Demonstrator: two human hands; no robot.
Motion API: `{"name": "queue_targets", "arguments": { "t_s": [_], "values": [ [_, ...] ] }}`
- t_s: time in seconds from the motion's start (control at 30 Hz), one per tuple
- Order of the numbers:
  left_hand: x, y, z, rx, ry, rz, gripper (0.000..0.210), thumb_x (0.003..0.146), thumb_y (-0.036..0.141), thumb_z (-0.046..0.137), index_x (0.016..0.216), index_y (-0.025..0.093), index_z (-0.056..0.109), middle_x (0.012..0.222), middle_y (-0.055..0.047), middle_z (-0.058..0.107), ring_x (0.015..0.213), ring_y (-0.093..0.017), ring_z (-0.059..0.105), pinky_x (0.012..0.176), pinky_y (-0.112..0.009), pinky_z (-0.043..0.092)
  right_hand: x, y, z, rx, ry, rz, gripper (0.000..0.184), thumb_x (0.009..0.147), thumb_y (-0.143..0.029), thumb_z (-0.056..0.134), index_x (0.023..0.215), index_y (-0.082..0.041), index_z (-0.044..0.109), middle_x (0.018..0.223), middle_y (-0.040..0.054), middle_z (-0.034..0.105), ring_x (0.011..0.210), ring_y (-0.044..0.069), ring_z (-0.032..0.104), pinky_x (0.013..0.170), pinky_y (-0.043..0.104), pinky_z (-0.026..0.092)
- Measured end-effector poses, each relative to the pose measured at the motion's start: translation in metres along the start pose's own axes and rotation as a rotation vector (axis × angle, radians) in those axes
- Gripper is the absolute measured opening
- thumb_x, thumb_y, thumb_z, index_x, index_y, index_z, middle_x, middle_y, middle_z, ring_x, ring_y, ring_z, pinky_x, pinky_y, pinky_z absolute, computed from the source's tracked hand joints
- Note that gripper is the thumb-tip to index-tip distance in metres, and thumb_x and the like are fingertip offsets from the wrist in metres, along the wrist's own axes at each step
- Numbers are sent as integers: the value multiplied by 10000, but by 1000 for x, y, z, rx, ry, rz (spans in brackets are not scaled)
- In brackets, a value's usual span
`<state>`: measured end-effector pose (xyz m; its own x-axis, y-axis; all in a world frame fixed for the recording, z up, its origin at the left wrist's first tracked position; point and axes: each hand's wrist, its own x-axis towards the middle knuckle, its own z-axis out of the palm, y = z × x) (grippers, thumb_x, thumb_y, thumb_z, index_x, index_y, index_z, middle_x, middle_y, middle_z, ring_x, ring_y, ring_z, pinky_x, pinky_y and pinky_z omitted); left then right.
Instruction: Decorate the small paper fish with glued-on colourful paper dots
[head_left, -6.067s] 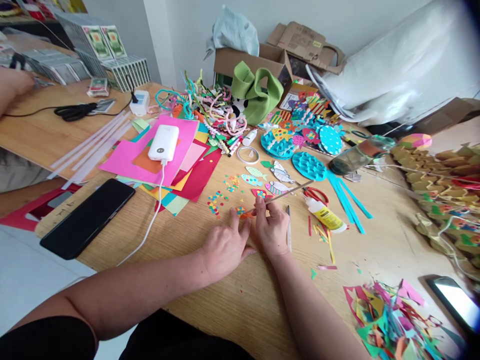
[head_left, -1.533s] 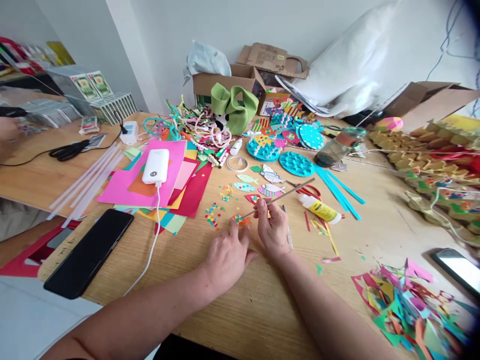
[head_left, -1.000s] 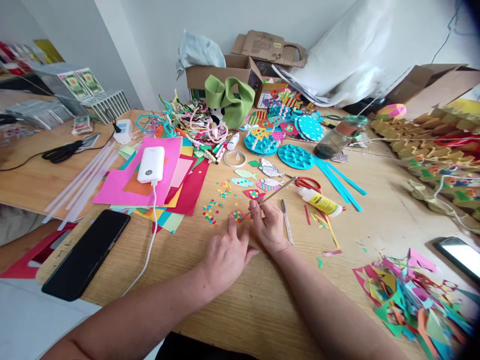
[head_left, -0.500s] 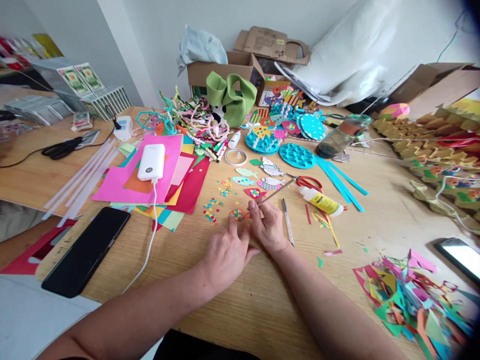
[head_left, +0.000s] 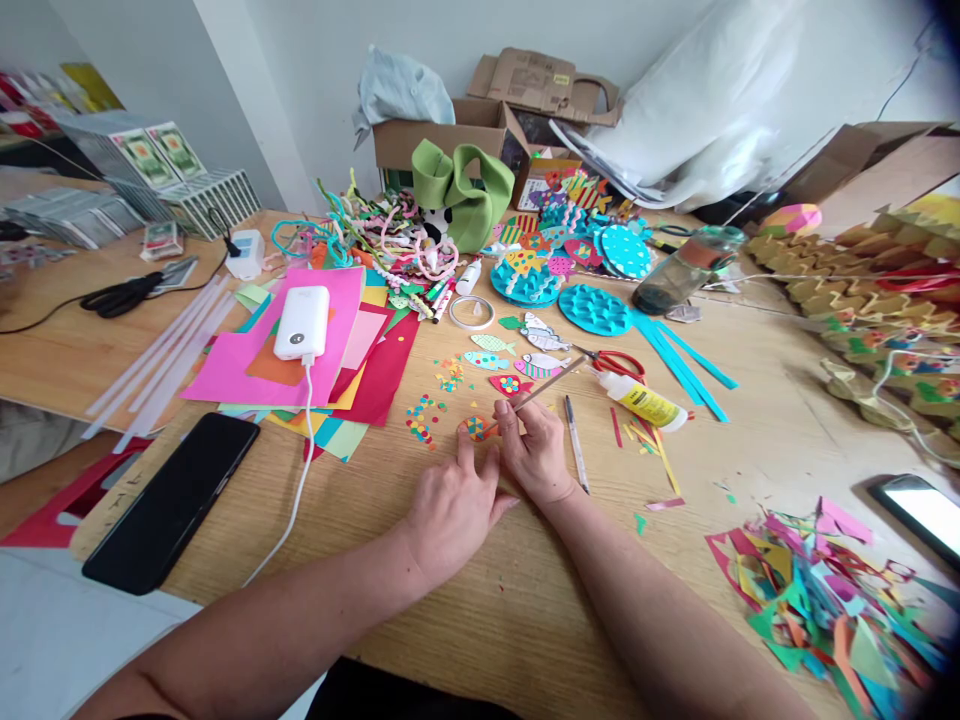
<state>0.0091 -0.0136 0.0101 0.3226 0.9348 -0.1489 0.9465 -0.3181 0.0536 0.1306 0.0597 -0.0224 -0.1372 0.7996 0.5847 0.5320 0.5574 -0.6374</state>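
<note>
My right hand (head_left: 536, 448) is closed round a thin brown stick (head_left: 549, 384), its lower end at a small orange paper fish (head_left: 475, 429) patterned with blue and yellow pieces. My left hand (head_left: 450, 508) rests on the table with fingers stretched out, its fingertips touching the near edge of that fish. Just left of the fish lie coloured paper dots (head_left: 422, 422). Beyond it are a red paper fish (head_left: 511, 385), a blue spotted fish (head_left: 487, 360) and a striped one (head_left: 544, 366). A pen (head_left: 577, 445) lies right of my right hand.
Red-handled scissors (head_left: 619, 365) and a yellow-labelled glue bottle (head_left: 643, 400) lie at the right. A power bank (head_left: 302, 323) sits on coloured paper sheets (head_left: 390, 375); its cable runs toward me. A black phone (head_left: 172, 503) is at left, paper scraps (head_left: 840, 610) at right.
The stick's upper end has tilted very slightly. Both hands stay almost where they were at the orange fish.
</note>
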Motion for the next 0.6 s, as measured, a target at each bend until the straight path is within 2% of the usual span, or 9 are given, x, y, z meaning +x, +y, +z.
{"name": "queue_targets", "arguments": {
  "t_s": [0.6],
  "values": [
    [0, 0, 1, 19, 8, -5, 565, 927, 535, 455, 1386, 206, 466, 1437, -264, 414, 822, -258, 693, 644, -350, 552, -1, 0, 1, -23, -6, 2, 358, 971, -347, 423, 649, -218, 511, 596, 20, 553, 568, 150, 520, 570, 287, 408]
  ]
}}
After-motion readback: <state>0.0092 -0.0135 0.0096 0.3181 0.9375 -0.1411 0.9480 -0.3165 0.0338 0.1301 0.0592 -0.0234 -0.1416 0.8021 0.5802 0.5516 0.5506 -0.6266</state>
